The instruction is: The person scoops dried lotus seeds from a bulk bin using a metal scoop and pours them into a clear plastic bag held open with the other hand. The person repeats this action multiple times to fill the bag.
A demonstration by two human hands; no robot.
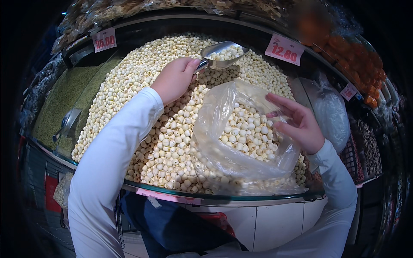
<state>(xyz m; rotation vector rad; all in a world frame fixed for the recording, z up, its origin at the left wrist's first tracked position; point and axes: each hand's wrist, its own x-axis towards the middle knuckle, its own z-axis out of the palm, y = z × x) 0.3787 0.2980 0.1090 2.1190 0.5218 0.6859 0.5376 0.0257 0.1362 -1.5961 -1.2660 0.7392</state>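
A broad heap of dried lotus seeds (122, 80) fills the glass-edged bin before me. My left hand (177, 77) grips the handle of a metal scoop (222, 56), whose pan holds lotus seeds above the back of the heap. Right of the middle, a clear plastic bag (213, 129) stands on the heap with its mouth spread and many lotus seeds inside. My right hand (295, 121) is at the right side of the bag's mouth, fingers apart; whether its fingertips touch the film I cannot tell.
At the left lies a bin of small green beans (61, 93) with another scoop (69, 121). A glass rim (226, 198) runs along the front. Price cards (284, 49) hang from the back rail. A filled plastic bag (332, 113) sits at the right; a shopping cart (51, 167) stands lower left.
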